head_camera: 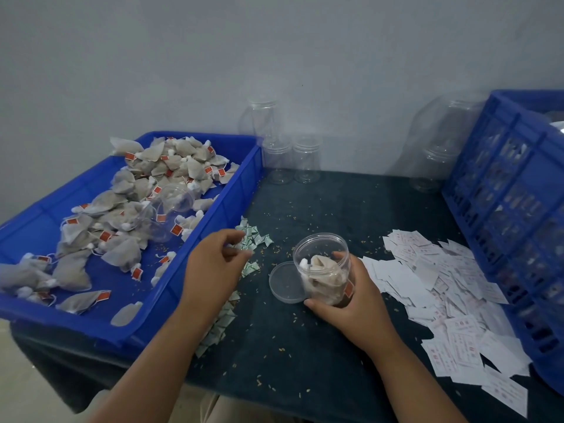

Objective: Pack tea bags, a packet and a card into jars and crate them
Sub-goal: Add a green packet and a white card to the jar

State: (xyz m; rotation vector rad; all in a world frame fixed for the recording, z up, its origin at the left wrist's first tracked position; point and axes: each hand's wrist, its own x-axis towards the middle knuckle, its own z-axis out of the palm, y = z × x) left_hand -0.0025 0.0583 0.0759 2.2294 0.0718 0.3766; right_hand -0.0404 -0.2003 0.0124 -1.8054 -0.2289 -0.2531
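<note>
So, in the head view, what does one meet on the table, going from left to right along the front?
Blue tray of tea bags → green packets → lid → jar in the right hand → white cards → blue crate.

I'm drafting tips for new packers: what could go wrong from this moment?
1. The jar is unlidded in the right hand alone; a bump could spill its tea bags.
2. The left hand is at a dense heap of packets; its grip may lift several.
3. Loose grains lie around the lid and could get inside.
</note>
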